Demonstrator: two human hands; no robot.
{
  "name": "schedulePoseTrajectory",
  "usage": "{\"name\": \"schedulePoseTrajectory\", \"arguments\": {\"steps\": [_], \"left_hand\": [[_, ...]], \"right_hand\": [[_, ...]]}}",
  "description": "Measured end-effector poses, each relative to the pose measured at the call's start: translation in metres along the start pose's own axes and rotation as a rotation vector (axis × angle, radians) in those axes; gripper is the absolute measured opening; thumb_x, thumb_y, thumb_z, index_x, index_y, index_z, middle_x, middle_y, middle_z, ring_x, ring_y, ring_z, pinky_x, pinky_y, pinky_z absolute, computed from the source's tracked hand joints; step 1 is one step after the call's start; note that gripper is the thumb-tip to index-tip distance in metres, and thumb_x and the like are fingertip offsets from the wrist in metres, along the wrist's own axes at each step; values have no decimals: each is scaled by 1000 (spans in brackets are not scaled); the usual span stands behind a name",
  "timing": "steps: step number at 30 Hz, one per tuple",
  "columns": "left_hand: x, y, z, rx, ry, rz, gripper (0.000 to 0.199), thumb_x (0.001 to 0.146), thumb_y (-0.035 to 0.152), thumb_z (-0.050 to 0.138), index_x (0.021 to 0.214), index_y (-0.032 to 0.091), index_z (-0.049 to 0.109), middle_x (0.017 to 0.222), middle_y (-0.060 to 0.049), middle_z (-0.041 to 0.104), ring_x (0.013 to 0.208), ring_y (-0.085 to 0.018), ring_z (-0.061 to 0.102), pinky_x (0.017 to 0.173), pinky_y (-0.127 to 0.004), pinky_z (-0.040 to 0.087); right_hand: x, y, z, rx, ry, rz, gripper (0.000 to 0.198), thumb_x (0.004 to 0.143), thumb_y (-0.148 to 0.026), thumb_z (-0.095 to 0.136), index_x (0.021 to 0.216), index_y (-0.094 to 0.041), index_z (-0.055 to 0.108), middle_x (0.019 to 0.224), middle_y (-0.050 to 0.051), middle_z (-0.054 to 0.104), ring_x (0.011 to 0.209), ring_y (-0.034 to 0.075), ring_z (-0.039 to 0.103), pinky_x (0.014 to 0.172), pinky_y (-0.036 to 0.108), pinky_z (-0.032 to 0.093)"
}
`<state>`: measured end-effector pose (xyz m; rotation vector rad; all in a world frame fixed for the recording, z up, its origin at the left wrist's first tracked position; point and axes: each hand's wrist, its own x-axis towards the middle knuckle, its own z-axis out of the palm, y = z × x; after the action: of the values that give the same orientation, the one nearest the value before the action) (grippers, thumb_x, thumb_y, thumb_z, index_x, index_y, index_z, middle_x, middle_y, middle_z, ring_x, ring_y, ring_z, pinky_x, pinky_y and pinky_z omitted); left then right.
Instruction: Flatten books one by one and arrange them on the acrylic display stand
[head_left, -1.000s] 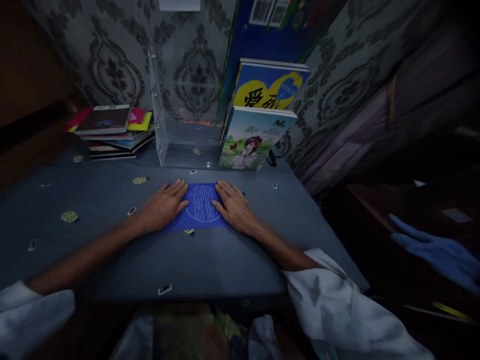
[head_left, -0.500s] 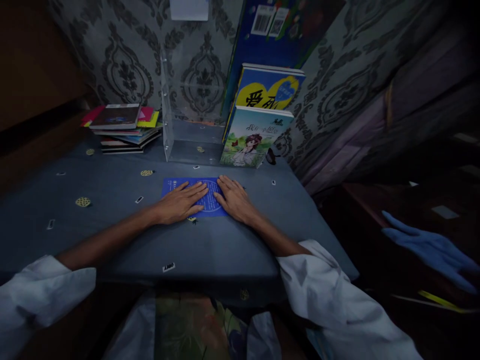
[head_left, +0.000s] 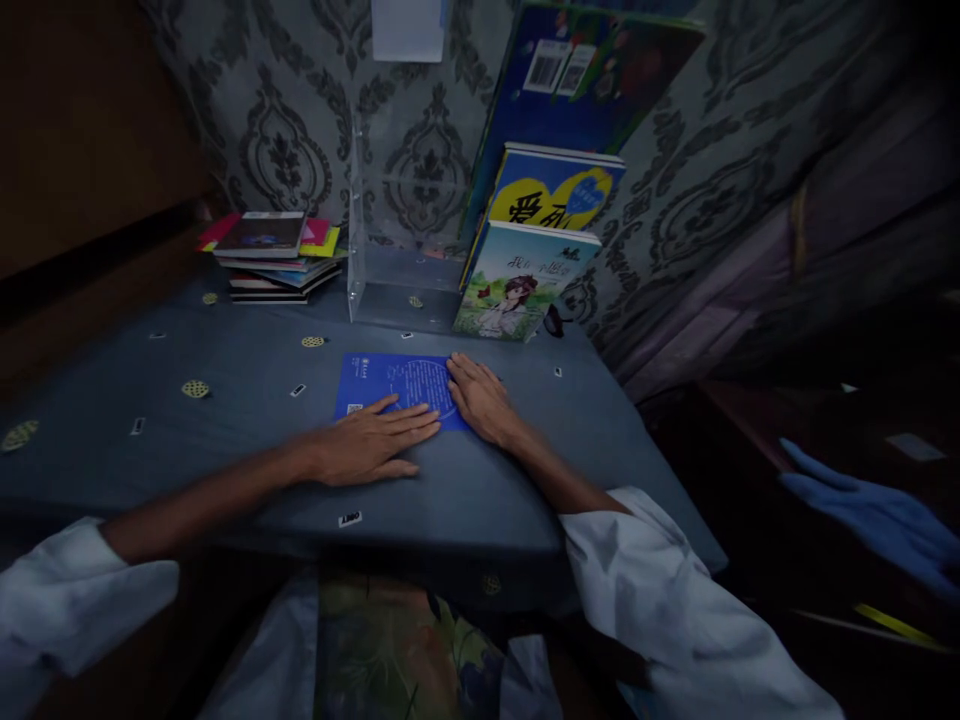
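Table (head_left: 465,510) | book stack (head_left: 262,240), clear rack (head_left: 356,250) beyond | hands (head_left: 367,443) flat (unclenched) on blue sheet (head_left: 394,375)

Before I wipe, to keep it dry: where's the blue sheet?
In the head view, left of centre, the blue sheet lies on the table, near edge partly under the left hand, right end under the right hand, in front of the clear stand.

The head view looks forward and down (nearby) over the table (head_left: 480,510).
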<state>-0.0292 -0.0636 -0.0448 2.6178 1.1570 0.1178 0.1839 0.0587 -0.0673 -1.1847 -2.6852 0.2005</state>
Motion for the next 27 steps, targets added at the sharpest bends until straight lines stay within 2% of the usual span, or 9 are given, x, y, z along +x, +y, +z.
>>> {"name": "schedulePoseTrajectory", "arguments": {"steps": [5,9,12,16,18,20,22,25,27], "left_hand": [[-38,-20,-5,47,19,-115,66,103,55,35,160,27,17,165,-8,23,153,-22,16,124,-45,10],[-50,-40,-7,113,67,-282,65,104,55,28,160,24,15,165,-9,19,154,-23,14,123,-47,11],[-49,-48,-6,156,85,-341,65,105,54,24,160,21,16,166,-11,18,154,-24,13,123,-48,12],[-47,-50,-1,189,114,-323,66,104,56,23,159,20,20,164,-12,23,153,-25,17,122,-49,17],[-47,-51,2,199,131,-319,67,104,56,23,159,19,20,164,-12,24,153,-25,19,121,-50,18],[-47,-52,3,204,146,-311,67,104,57,23,159,20,20,163,-12,25,153,-25,20,122,-50,18],[-48,-53,4,201,154,-300,67,104,58,24,160,22,18,164,-12,25,153,-25,20,122,-50,17],[-49,-55,3,188,151,-290,69,103,60,25,160,23,16,164,-11,23,153,-25,20,122,-50,18],[-49,-58,1,189,150,-283,71,102,63,26,160,24,18,163,-12,25,152,-26,22,121,-50,20]], "right_hand": [[-1,3,0,-4,17,-11,55,101,-30,27,149,-9,43,158,16,39,149,25,32,121,48,27],[-3,-4,-5,-51,10,3,53,101,-28,29,147,-8,46,156,17,43,148,27,35,120,51,27],[-5,-29,-10,-80,-17,-52,50,103,-26,31,144,-5,49,153,20,46,148,29,35,121,55,24],[0,-73,-9,17,-98,-270,51,104,-26,32,149,-4,42,157,19,40,150,25,30,123,46,26],[8,-83,-7,58,-125,-315,54,105,-30,34,150,-2,38,159,20,36,151,25,26,124,44,25],[17,-79,-6,70,-131,-289,57,104,-34,37,151,-2,36,160,20,33,152,25,25,124,44,24],[26,-64,-7,55,-112,-190,59,103,-37,40,151,-2,37,160,20,34,151,26,27,125,45,22],[31,-34,-9,12,-71,-32,55,103,-33,38,148,-1,41,158,20,37,150,28,30,124,45,22],[28,-18,-8,1,-33,-21,52,103,-30,37,146,-2,44,156,20,42,147,28,35,123,45,26]]}}
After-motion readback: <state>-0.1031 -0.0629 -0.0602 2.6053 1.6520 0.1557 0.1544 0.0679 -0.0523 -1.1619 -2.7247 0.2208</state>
